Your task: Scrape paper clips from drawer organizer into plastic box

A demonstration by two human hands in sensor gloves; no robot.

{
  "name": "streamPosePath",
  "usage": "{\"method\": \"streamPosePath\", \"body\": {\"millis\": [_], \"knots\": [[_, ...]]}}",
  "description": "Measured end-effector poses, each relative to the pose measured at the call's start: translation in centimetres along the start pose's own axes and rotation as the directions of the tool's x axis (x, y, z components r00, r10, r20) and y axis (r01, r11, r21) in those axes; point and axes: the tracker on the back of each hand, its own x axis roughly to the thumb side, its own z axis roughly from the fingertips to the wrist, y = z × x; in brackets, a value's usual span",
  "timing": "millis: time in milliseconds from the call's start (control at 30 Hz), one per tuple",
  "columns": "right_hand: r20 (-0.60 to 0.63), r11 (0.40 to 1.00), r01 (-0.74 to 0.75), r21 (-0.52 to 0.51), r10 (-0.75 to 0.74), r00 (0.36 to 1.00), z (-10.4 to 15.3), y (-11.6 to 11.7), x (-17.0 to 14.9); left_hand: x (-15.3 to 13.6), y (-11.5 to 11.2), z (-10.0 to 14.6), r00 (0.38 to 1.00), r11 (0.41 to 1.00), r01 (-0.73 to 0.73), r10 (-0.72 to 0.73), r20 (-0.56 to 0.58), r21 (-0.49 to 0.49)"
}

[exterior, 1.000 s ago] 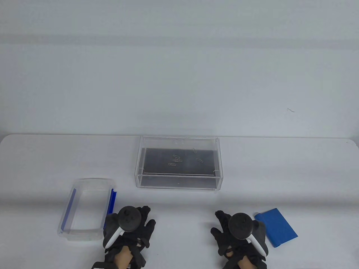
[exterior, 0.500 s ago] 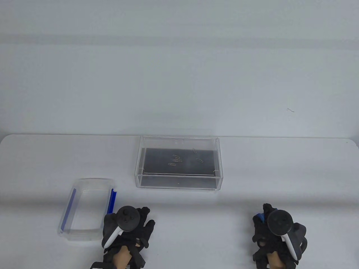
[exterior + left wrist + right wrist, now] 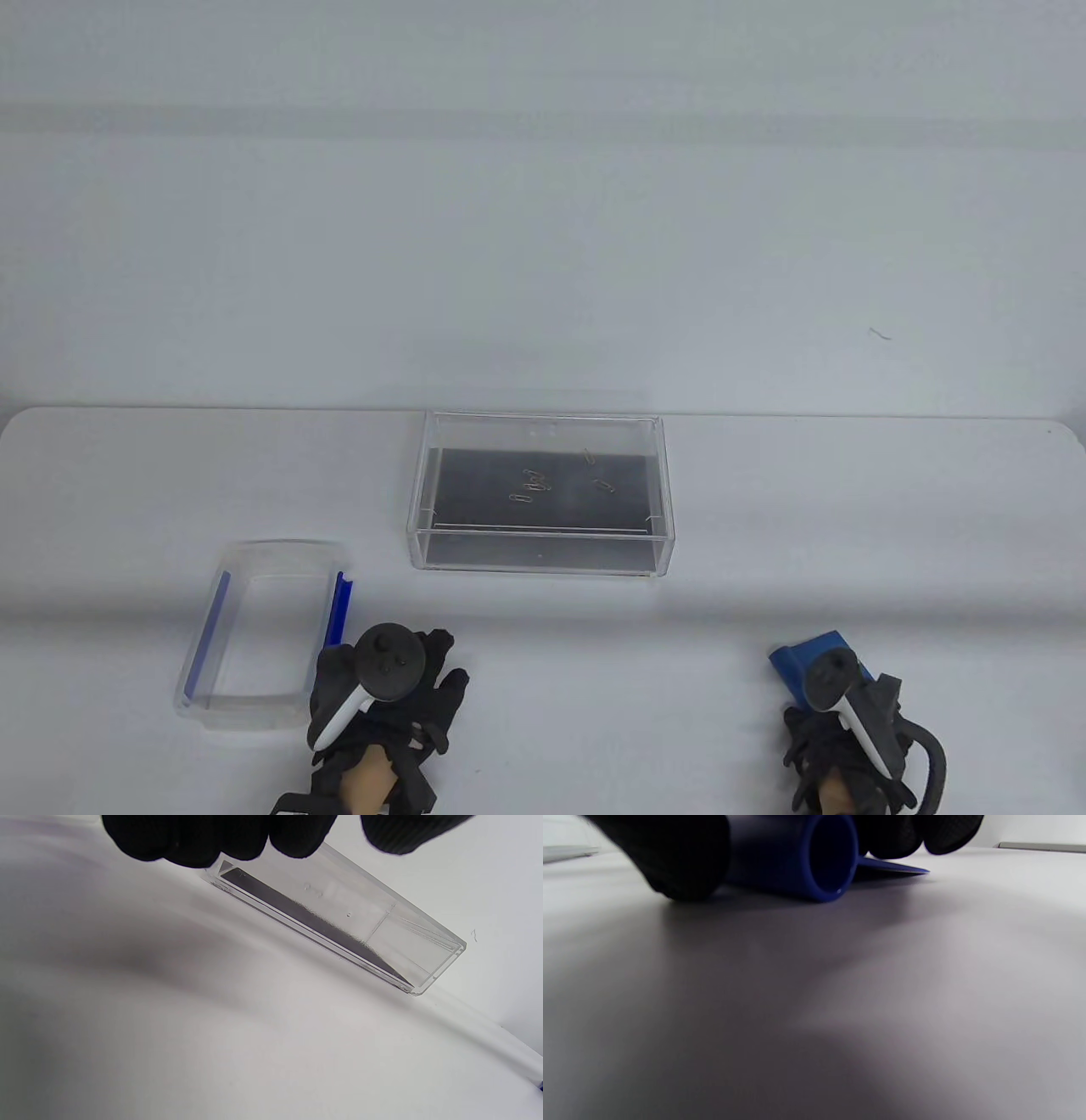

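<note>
The clear drawer organizer [image 3: 543,556] with a dark floor stands mid-table and holds several paper clips [image 3: 531,488]. It also shows in the left wrist view [image 3: 339,921]. The clear plastic box [image 3: 246,717] with blue latches stands open at front left. My left hand [image 3: 428,679] rests flat on the table beside the box, fingers [image 3: 203,840] spread and empty. My right hand [image 3: 814,743] is on the blue scraper [image 3: 802,658] at front right. In the right wrist view its fingers [image 3: 670,861] wrap the scraper's tubular handle [image 3: 814,861], which lies on the table.
A white table [image 3: 764,543] ends at a far edge just behind the organizer, with a pale wall beyond. A small dark mark [image 3: 880,334] sits on the wall at right.
My right hand moved right from mid-table onto the blue scraper and closed around its handle. My left hand, the box and the organizer stayed put.
</note>
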Motion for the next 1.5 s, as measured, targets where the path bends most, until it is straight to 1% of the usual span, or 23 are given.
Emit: {"method": "streamPosePath", "body": {"millis": [133,233,300,367,433,467,500,633,667,733,800,833,900,967,1000,1033,1133,1200,1333,1400,1500], "knots": [[0.006,0.999,0.002,-0.042,-0.001,1.000,0.2,0.0,0.7,0.0,0.1,0.0,1.000,1.000,0.016,-0.017,-0.002,-0.008],[0.007,0.999,-0.022,-0.031,0.022,1.000,0.3,0.0,1.1,0.1,0.0,0.0,1.000,1.000,0.014,-0.014,-0.002,-0.015],[0.008,0.999,-0.022,-0.029,0.023,1.000,0.5,-0.4,1.4,0.1,0.0,0.0,1.000,1.000,0.011,-0.011,-0.002,-0.019],[0.030,0.996,0.035,-0.080,-0.033,0.999,0.9,-1.8,1.9,0.1,0.0,0.0,1.000,1.000,0.009,-0.009,-0.001,-0.022],[0.058,0.979,0.141,-0.146,-0.134,0.989,1.3,-3.9,2.6,0.1,0.0,0.0,1.000,1.000,-0.006,0.006,0.001,-0.023],[0.071,0.971,0.172,-0.168,-0.162,0.984,1.5,-4.6,2.8,0.1,0.0,0.0,1.000,1.000,-0.014,0.014,0.001,-0.022],[0.100,0.951,0.233,-0.204,-0.217,0.971,1.6,-5.8,3.4,0.1,0.0,0.0,1.000,0.999,-0.028,0.028,0.001,-0.023],[0.178,0.901,0.393,-0.185,-0.363,0.915,1.3,-8.8,5.6,0.1,0.0,0.0,0.999,0.999,-0.039,0.039,0.001,-0.026],[0.199,0.879,0.442,-0.180,-0.408,0.891,1.1,-9.8,6.5,0.1,0.1,0.0,0.999,0.999,-0.044,0.044,0.001,-0.026],[0.230,0.837,0.526,-0.150,-0.488,0.842,0.5,-11.3,7.8,0.0,0.1,0.0,0.999,0.998,-0.054,0.054,-0.002,-0.025],[0.251,0.778,0.617,-0.117,-0.578,0.776,-0.4,-12.7,9.4,-0.1,0.1,0.0,0.998,0.998,-0.058,0.057,-0.008,-0.034],[0.252,0.752,0.653,-0.092,-0.617,0.745,-1.0,-13.3,10.3,-0.1,0.1,0.0,0.998,0.998,-0.056,0.056,-0.011,-0.038],[0.233,0.722,0.691,-0.041,-0.665,0.709,-2.1,-14.1,11.9,-0.1,0.2,0.0,0.998,0.998,-0.056,0.056,-0.014,-0.037],[0.216,0.706,0.708,-0.001,-0.691,0.690,-3.2,-14.3,13.1,-0.1,0.3,0.0,0.998,0.998,-0.060,0.060,-0.014,-0.033],[0.203,0.704,0.707,0.067,-0.703,0.681,-4.1,-14.1,14.0,-0.1,0.3,0.0,0.998,0.998,-0.061,0.061,-0.014,-0.032],[0.200,0.707,0.701,0.096,-0.704,0.682,-4.5,-14.0,14.6,-0.1,0.4,0.0,0.998,0.998,-0.060,0.059,-0.016,-0.033],[0.180,0.708,0.691,0.147,-0.706,0.685,-6.0,-13.1,16.1,0.0,0.2,0.1,0.999,0.997,-0.043,0.042,-0.020,-0.062],[0.147,0.717,0.679,0.161,-0.697,0.702,-7.0,-12.4,17.1,0.1,0.2,0.1,0.999,0.997,-0.038,0.037,-0.020,-0.067],[0.131,0.722,0.672,0.167,-0.692,0.710,-8.5,-11.4,18.8,0.3,0.4,0.1,0.999,0.997,-0.036,0.036,-0.013,-0.063],[0.134,0.732,0.655,0.189,-0.680,0.721,-8.8,-11.3,19.7,0.3,0.4,0.1,0.999,0.997,-0.034,0.033,-0.010,-0.066],[0.161,0.750,0.633,0.192,-0.660,0.734,-8.9,-11.3,21.5,0.3,0.4,0.0,1.000,0.997,-0.029,0.028,-0.009,-0.067]]}}
